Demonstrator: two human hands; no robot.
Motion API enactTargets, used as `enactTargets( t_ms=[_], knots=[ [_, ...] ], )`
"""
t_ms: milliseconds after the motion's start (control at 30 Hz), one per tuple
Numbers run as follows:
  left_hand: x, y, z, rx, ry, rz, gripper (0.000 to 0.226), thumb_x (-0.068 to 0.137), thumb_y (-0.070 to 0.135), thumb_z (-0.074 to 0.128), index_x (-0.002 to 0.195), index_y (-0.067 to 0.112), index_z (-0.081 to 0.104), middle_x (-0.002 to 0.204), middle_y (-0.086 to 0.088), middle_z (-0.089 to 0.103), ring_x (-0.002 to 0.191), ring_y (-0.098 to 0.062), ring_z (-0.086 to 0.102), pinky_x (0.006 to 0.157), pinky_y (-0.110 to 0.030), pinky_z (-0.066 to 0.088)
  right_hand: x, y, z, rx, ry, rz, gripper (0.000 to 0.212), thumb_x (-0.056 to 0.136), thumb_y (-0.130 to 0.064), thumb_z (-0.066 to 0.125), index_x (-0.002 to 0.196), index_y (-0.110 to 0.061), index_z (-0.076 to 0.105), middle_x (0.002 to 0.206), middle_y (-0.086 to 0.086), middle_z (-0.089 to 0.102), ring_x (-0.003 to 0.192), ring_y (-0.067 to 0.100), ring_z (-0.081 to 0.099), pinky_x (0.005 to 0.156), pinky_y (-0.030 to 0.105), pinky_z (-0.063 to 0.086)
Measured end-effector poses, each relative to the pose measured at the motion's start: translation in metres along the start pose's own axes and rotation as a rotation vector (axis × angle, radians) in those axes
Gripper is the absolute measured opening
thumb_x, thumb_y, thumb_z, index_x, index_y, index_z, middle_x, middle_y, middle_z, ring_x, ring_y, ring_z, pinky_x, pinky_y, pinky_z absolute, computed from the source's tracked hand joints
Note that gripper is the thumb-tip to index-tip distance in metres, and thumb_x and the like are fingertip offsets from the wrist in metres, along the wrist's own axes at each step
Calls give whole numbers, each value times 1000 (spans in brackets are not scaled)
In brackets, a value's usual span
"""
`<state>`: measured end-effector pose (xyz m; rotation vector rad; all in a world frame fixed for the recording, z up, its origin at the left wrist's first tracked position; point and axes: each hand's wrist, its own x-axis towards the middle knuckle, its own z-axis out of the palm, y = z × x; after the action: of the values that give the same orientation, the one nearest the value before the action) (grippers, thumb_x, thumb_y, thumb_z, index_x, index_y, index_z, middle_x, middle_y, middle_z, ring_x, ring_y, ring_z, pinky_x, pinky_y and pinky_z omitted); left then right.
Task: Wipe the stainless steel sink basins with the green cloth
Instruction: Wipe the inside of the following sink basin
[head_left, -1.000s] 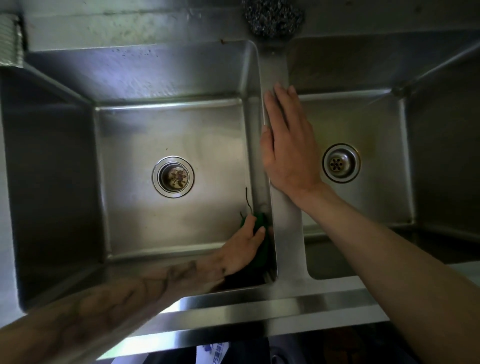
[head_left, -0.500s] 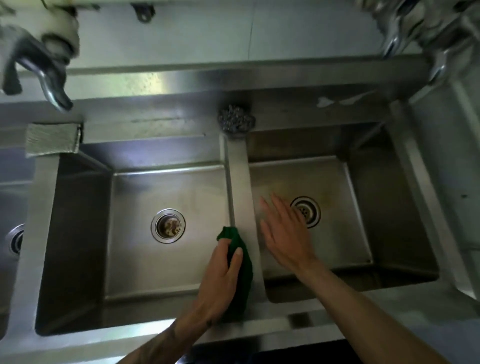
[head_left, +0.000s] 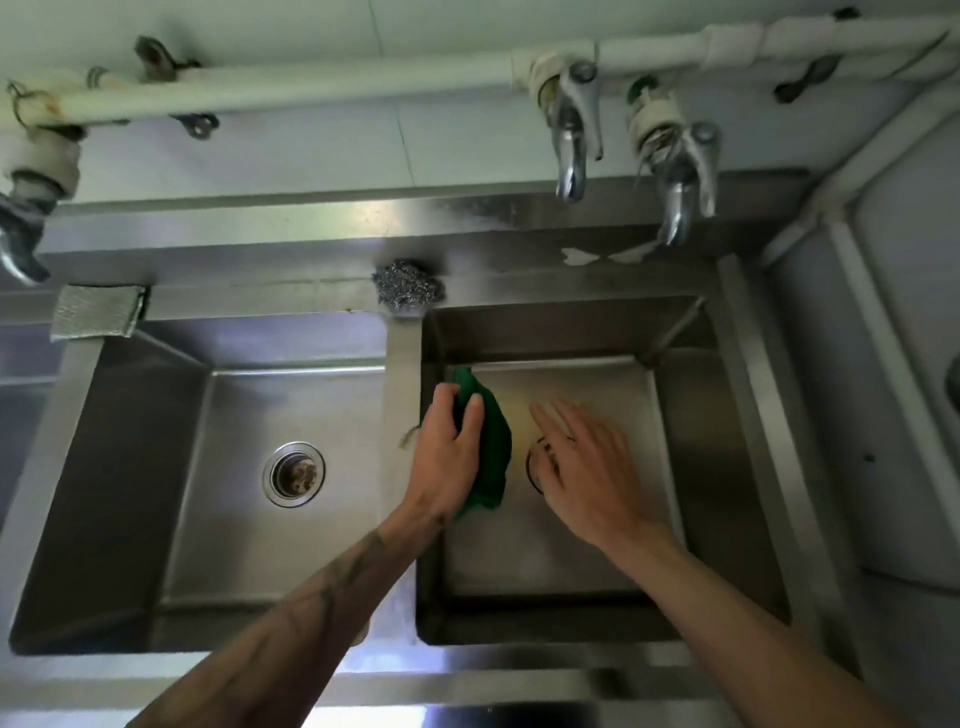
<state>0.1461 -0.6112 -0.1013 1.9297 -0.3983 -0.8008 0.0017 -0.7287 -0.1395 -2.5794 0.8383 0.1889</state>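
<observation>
Just right of the flat stainless steel divider strip (head_left: 402, 364): one crumpled green cloth (head_left: 493, 457), over the rectangular steel right basin (head_left: 545, 561). Left hand (head_left: 447, 460) grips it, fingers curled over its top. Right hand (head_left: 587, 467), farther right, fingers spread, holds nothing. Probably light, limp; best held bunched at mid-fold.

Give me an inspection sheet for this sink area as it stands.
Surface: steel sink, two basins; left drain in plain view, right drain mostly hidden under the right hand.
Job's things: green cloth held over the right basin, beside the divider.
Clutter: steel scourer and white scraps on the back ledge; grey pad at the left rear corner.
Hands: left hand grips the cloth; right hand open.
Cables: nothing seen.
Surroundings: white pipe and taps on the wall.
</observation>
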Motion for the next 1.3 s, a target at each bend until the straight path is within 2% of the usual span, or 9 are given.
enactTargets(
  t_ms=[67, 167, 367, 467, 567, 833, 1067, 1133, 1300],
  knots=[
    [24, 1, 11, 49, 3, -26, 24, 112, 36, 46, 119, 14, 53, 111, -15, 63, 101, -34, 65, 91, -56, 58, 4, 9, 0, -11, 4, -5, 58, 106, -45, 29, 162, -31, 31, 169, 1, 31, 157, 24, 28, 124, 49, 30],
    [55, -10, 12, 203, 20, -38, 43, 113, 38, 44, 148, 13, 46, 138, -16, 53, 126, -32, 55, 111, -51, 49, 16, 20, 6, -25, 0, -9, 57, 107, -42, 35, 162, -29, 32, 169, 2, 32, 157, 24, 28, 124, 48, 30],
    [76, -42, -36, 747, 200, 323, 42, 110, 29, 51, 147, 8, 54, 146, -15, 55, 134, -34, 51, 112, -47, 43, 51, 16, 31, -88, -53, -52, 58, 109, -45, 29, 164, -29, 26, 171, 3, 27, 158, 23, 25, 124, 48, 29],
    [81, -68, -53, 995, 94, 294, 58, 113, 37, 38, 162, 6, 36, 171, -18, 31, 159, -35, 29, 127, -50, 28, 76, 12, 58, -121, -87, -56, 58, 110, -47, 27, 165, -30, 23, 172, 2, 24, 158, 24, 22, 125, 48, 27],
    [83, -89, -47, 966, 100, 300, 66, 111, 45, 24, 168, 9, 22, 177, -11, 15, 164, -27, 17, 131, -47, 24, 104, 10, 94, -113, -101, -75, 57, 109, -46, 28, 164, -31, 23, 172, 3, 23, 159, 25, 21, 126, 48, 24],
    [89, -111, -40, 964, 227, 368, 62, 113, 42, 29, 168, 14, 25, 177, -7, 18, 162, -24, 24, 130, -47, 28, 163, 29, 194, -199, -64, -201, 66, 104, -56, 38, 163, -29, 28, 172, 7, 25, 159, 31, 22, 127, 56, 21],
    [86, -105, -39, 989, 218, 329, 63, 112, 41, 30, 169, 16, 23, 178, -4, 14, 163, -23, 20, 133, -42, 19, 173, 50, 203, -116, 172, 76, 58, 95, -54, 51, 145, -26, 57, 146, 14, 51, 137, 39, 44, 110, 55, 42],
    [84, -102, -38, 1013, 218, 317, 64, 111, 41, 31, 168, 15, 23, 178, -4, 14, 163, -23, 19, 133, -41, 16, 181, 47, 203, -105, 218, 45, 55, 94, -55, 55, 137, -22, 63, 138, 15, 55, 126, 40, 47, 101, 55, 47],
    [85, -103, -38, 1015, 202, 310, 69, 108, 45, 34, 169, 15, 21, 178, -3, 11, 164, -21, 16, 133, -44, 19, 199, 0, 229, -111, 194, -132, 53, 101, -55, 50, 148, -32, 51, 147, 14, 50, 136, 39, 44, 112, 54, 39]
  ],
)
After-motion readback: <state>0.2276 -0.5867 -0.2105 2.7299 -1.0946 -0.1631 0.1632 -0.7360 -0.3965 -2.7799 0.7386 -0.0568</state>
